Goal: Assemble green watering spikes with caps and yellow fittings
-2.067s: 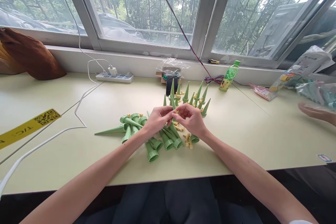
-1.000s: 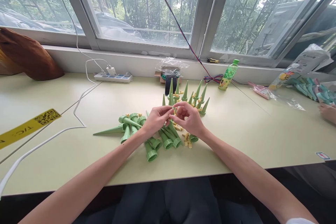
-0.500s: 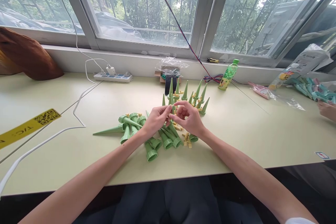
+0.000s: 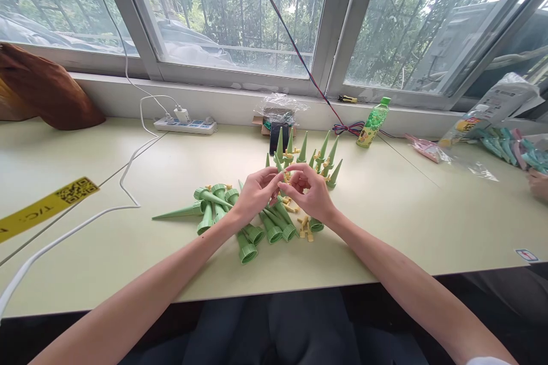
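My left hand (image 4: 256, 194) is closed around a green plant watering spike (image 4: 278, 163), whose pointed tip shows above the fingers; the rest of it is hidden. Close against it, my right hand (image 4: 311, 193) has thumb and forefinger bent together at the same spike, and what they pinch is too small and covered to make out. Left of and below the hands lies a pile of green spikes (image 4: 247, 252) with ribbed open caps. Small yellow valves (image 4: 305, 229) lie beside my right wrist. Behind the hands, several spikes (image 4: 302, 147) stand point up with yellow valves fitted.
A black phone-like object (image 4: 279, 138) leans on a small box at the back. Further right is a green-capped bottle (image 4: 373, 122). A power strip (image 4: 185, 125) and white cable lie left. At the far right, another person's hand (image 4: 538, 183) is near teal and pink items (image 4: 511, 145).
The spike in my left hand now leans a little to the left, its tip slightly shifted. My hands otherwise stay in place. The other person's hand at the right has moved slightly.
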`<action>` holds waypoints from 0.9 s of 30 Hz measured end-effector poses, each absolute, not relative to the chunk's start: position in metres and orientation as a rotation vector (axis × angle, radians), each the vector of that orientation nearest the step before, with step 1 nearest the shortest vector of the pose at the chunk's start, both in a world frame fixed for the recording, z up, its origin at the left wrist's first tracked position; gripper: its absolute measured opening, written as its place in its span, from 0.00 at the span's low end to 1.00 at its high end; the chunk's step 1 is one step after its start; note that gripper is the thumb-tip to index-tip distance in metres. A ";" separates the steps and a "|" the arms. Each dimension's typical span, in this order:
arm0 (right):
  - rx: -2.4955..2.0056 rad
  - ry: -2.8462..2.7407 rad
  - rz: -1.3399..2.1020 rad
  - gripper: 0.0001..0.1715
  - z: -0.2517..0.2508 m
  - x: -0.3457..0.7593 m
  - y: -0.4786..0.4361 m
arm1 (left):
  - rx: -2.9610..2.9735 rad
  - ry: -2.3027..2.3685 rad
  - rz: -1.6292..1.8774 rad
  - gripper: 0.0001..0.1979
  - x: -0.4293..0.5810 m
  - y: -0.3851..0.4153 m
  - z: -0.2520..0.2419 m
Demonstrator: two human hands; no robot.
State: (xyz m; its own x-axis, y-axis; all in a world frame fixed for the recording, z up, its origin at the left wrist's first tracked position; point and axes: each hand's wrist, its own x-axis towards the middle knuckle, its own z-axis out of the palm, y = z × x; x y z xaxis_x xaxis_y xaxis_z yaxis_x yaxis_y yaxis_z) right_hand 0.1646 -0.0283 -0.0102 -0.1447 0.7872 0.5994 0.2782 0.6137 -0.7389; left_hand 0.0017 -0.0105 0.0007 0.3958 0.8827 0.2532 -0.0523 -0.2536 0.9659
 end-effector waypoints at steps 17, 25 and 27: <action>-1.185 -1.851 0.215 0.11 -0.014 0.184 -0.007 | 2.024 1.094 1.373 0.10 0.001 -0.011 0.000; -1.296 -2.022 0.177 0.04 -0.019 0.187 -0.003 | 2.107 1.122 1.320 0.09 0.001 -0.010 -0.002; -1.300 -2.057 0.171 0.06 -0.022 0.187 -0.002 | 2.129 1.122 1.316 0.08 0.000 -0.009 -0.003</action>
State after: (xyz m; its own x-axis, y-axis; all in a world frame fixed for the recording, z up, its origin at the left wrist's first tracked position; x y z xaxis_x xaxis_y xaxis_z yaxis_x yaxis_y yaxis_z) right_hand 0.1866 -0.0022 -0.0219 -0.2627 0.8379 0.4785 0.7472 0.4904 -0.4485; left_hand 0.0004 -0.0094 -0.0028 0.2363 0.7966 0.5565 0.4238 -0.5998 0.6787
